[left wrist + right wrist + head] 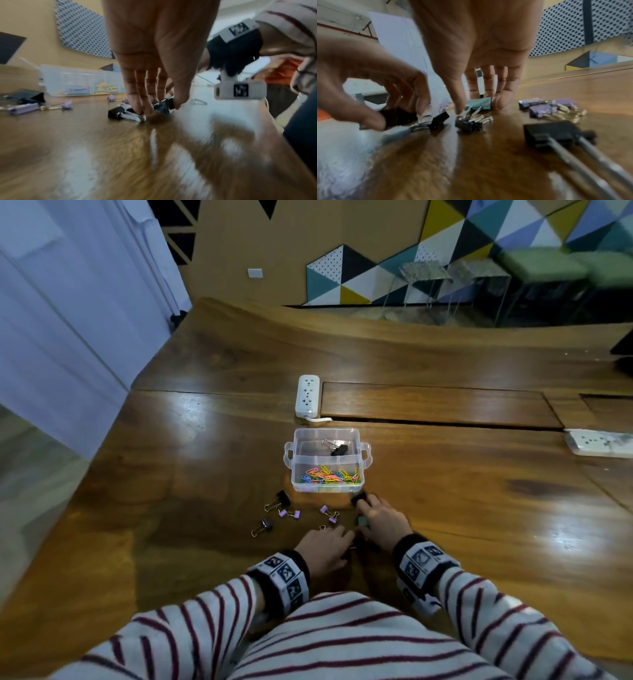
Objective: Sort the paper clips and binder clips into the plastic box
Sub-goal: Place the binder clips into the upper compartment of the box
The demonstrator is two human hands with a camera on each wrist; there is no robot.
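The clear plastic box [327, 487] holds coloured paper clips [330, 475] in its near compartment and one black binder clip [338, 449] in the far one. Several black and purple binder clips [282, 510] lie loose on the table before it. My left hand [344, 537] pinches a small black binder clip [163, 106] between thumb and fingertips, low over the wood; a second black clip [118, 113] lies beside it. My right hand [479, 106] reaches down with straight fingers [499, 102] touching a teal binder clip [479, 103], thumb just left of it.
A white power strip [307, 396] lies behind the box, and another [599, 443] sits at the far right. A large black binder clip [553, 133] lies close under my right wrist. Purple clips [539, 112] lie right of the teal one. The wooden table [479, 508] has a recessed panel behind.
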